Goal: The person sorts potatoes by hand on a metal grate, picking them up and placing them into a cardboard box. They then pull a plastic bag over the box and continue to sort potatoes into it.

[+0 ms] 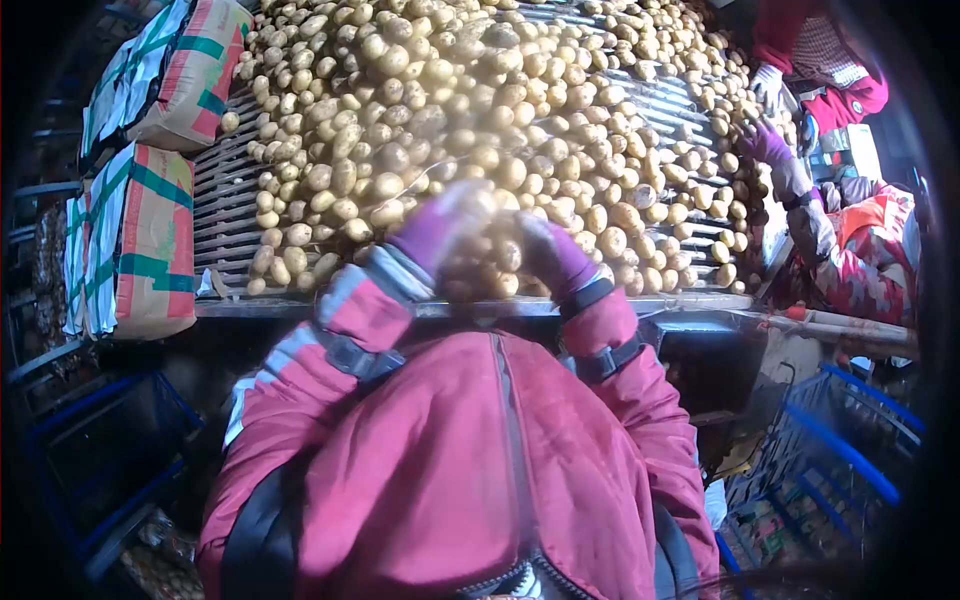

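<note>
A thick spread of potatoes (560, 150) covers the slatted metal table in front of me. My left hand (440, 228), in a purple glove, reaches over the near side of the pile and is smeared by motion. To its right, my right hand (555, 255), also gloved in purple, curves down among the potatoes by the front edge. Several potatoes (506, 256) lie between the two hands, right at the right hand's fingers. Whether either hand grips a potato I cannot tell.
The slatted table (215, 225) ends at a metal front edge (300, 308). Taped cardboard boxes (155, 235) stand at its left. Another person's gloved hands (770, 145) work at the right side. Blue-framed crates (845, 450) stand below right, and a blue frame (110, 450) below left.
</note>
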`<state>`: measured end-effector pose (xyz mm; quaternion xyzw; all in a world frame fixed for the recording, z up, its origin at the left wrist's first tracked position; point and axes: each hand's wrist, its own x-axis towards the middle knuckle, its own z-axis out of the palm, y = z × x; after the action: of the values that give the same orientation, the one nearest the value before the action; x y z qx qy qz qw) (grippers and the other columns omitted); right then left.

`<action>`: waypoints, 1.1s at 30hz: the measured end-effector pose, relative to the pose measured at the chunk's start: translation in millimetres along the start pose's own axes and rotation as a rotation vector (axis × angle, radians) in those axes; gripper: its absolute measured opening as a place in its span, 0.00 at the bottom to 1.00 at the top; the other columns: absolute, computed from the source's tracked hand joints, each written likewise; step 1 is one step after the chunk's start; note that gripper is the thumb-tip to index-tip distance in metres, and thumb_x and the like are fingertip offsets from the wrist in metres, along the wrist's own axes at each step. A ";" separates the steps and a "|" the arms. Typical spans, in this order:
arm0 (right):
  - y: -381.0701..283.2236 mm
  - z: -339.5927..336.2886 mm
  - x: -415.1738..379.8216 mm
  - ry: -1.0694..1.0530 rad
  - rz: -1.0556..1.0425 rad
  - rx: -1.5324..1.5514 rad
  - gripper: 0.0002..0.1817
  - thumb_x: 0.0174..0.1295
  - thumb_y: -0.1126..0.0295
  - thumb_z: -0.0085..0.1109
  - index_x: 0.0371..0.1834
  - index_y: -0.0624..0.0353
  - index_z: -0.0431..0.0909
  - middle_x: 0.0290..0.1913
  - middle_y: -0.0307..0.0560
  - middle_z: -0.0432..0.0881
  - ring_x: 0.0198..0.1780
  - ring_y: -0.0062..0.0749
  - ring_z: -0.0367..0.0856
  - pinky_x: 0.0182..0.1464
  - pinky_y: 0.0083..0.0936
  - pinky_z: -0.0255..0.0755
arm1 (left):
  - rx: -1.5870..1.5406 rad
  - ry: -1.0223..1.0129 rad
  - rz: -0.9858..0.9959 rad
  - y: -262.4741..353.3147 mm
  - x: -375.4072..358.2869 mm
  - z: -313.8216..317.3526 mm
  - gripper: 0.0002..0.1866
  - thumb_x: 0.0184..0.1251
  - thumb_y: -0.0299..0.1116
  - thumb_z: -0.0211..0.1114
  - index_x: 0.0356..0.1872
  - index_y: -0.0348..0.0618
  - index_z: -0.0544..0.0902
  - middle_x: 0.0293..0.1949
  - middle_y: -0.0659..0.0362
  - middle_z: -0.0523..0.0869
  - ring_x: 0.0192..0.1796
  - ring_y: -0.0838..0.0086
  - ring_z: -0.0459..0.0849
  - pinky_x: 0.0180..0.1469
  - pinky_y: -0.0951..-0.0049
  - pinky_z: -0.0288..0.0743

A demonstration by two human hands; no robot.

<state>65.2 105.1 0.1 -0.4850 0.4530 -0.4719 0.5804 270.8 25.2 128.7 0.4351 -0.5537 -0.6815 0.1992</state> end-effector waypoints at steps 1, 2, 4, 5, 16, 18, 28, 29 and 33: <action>-28.1 19.6 -8.8 -0.005 -0.052 0.076 0.24 0.57 0.71 0.75 0.57 0.60 0.79 0.47 0.51 0.81 0.46 0.39 0.81 0.50 0.34 0.76 | 0.108 -0.024 0.021 -7.4 -0.9 9.2 0.25 0.83 0.41 0.52 0.73 0.37 0.68 0.61 0.52 0.80 0.62 0.72 0.78 0.65 0.72 0.72; -35.7 24.1 -15.8 -0.031 -0.075 0.076 0.24 0.57 0.71 0.75 0.56 0.61 0.79 0.47 0.52 0.80 0.46 0.39 0.81 0.50 0.34 0.76 | 0.216 -0.046 0.045 -14.8 -1.8 18.4 0.26 0.83 0.41 0.52 0.74 0.38 0.67 0.62 0.51 0.79 0.63 0.72 0.77 0.67 0.71 0.71; -42.9 20.0 -28.8 -0.105 -0.095 0.001 0.25 0.56 0.69 0.77 0.55 0.61 0.78 0.47 0.52 0.80 0.45 0.41 0.80 0.51 0.35 0.75 | 0.318 -0.075 0.094 -41.6 1.8 23.9 0.27 0.82 0.40 0.53 0.75 0.39 0.65 0.64 0.50 0.77 0.65 0.71 0.76 0.69 0.70 0.69; -40.8 20.0 -34.0 -0.136 -0.064 -0.016 0.23 0.57 0.66 0.74 0.54 0.61 0.78 0.46 0.52 0.80 0.43 0.40 0.80 0.49 0.34 0.75 | 0.314 -0.149 0.108 -55.7 -0.7 21.7 0.27 0.81 0.38 0.54 0.75 0.38 0.64 0.64 0.50 0.77 0.66 0.71 0.75 0.70 0.69 0.69; -65.0 53.3 -62.6 0.113 0.545 0.728 0.21 0.73 0.62 0.56 0.64 0.62 0.75 0.57 0.48 0.82 0.62 0.35 0.77 0.61 0.33 0.74 | 1.313 0.014 0.580 -48.7 -41.9 -100.4 0.29 0.65 0.41 0.68 0.67 0.47 0.77 0.72 0.50 0.73 0.73 0.53 0.69 0.75 0.54 0.61; -69.4 45.4 -60.9 0.037 0.482 0.839 0.20 0.71 0.68 0.60 0.64 0.61 0.75 0.61 0.51 0.79 0.63 0.36 0.77 0.62 0.34 0.75 | 1.470 0.002 0.526 -55.0 -35.1 -124.5 0.27 0.65 0.41 0.67 0.65 0.49 0.79 0.71 0.50 0.74 0.74 0.53 0.68 0.76 0.54 0.60; -83.2 63.7 -71.0 0.312 0.389 0.479 0.21 0.78 0.56 0.46 0.58 0.61 0.76 0.47 0.42 0.80 0.44 0.27 0.77 0.47 0.25 0.72 | 1.077 -0.017 0.398 -24.4 -18.8 -119.0 0.21 0.57 0.31 0.68 0.54 0.42 0.84 0.56 0.52 0.85 0.60 0.56 0.81 0.66 0.54 0.72; -89.9 66.0 -72.4 0.318 0.361 0.419 0.21 0.78 0.54 0.44 0.54 0.60 0.76 0.43 0.41 0.79 0.40 0.27 0.76 0.44 0.24 0.71 | 1.359 -0.104 0.579 -53.2 -11.3 -114.8 0.23 0.56 0.31 0.66 0.56 0.46 0.83 0.59 0.53 0.83 0.63 0.55 0.79 0.67 0.52 0.70; -108.3 81.7 -71.2 0.447 0.419 0.426 0.22 0.79 0.49 0.41 0.42 0.57 0.75 0.30 0.38 0.74 0.33 0.26 0.73 0.36 0.21 0.69 | 1.676 -0.114 0.704 -86.7 26.0 -105.8 0.34 0.56 0.33 0.66 0.69 0.54 0.73 0.71 0.57 0.72 0.75 0.59 0.66 0.78 0.50 0.53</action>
<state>123.6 177.3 122.0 -0.1350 0.5494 -0.5208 0.6393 361.0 -29.2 37.7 0.2087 -0.9776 0.0239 -0.0133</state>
